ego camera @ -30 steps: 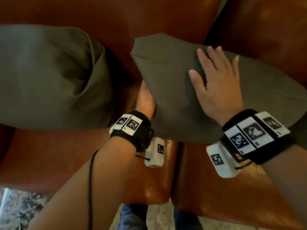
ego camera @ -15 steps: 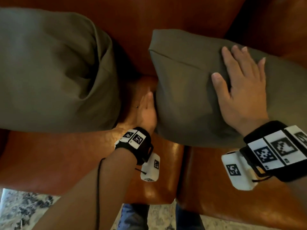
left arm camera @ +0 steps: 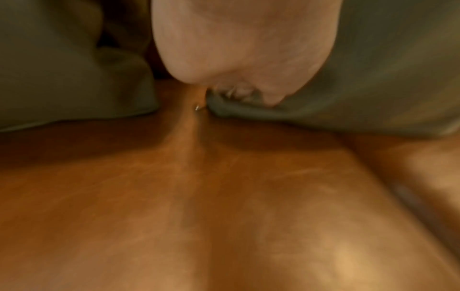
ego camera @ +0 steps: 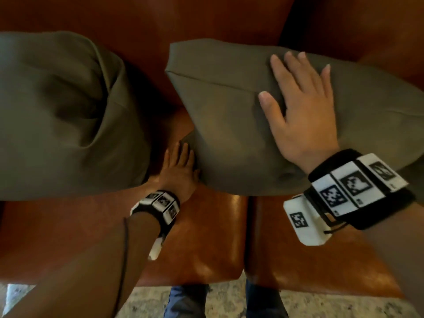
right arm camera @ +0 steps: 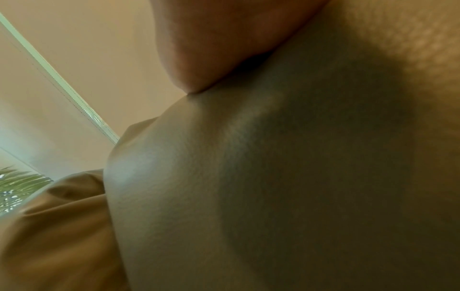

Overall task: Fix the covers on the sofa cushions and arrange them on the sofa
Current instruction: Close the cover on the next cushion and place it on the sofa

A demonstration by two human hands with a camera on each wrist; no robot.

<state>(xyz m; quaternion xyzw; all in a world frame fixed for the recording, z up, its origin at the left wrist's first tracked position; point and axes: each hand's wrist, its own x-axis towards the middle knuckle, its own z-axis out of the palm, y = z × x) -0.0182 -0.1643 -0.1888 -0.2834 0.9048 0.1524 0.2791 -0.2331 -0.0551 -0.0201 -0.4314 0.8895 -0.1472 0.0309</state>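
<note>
Two olive-green cushions stand against the back of a brown leather sofa [ego camera: 202, 237]. The left cushion [ego camera: 64, 115] is slumped and creased. The right cushion [ego camera: 229, 134] leans toward the right. My right hand [ego camera: 300, 111] lies flat on its front face, fingers spread and straight. My left hand [ego camera: 180, 166] sits low in the gap between the cushions, straight fingers touching the right cushion's lower left corner [left arm camera: 224, 110]. A small metal zipper pull [left arm camera: 197, 107] shows at that corner in the left wrist view. The right wrist view shows only palm and olive fabric [right arm camera: 273, 177].
The seam between two seat pads [ego camera: 246, 237] runs below the right cushion. A speckled floor [ego camera: 229, 299] and the person's jeans-clad legs [ego camera: 188, 299] lie at the sofa's front edge. A window frame [right arm camera: 62, 82] and plant leaves [right arm camera: 15, 183] appear in the right wrist view.
My left hand has slid out from beneath the right cushion to its lower left corner, fingers now straight. My right hand stays flat on the cushion, which has settled back.
</note>
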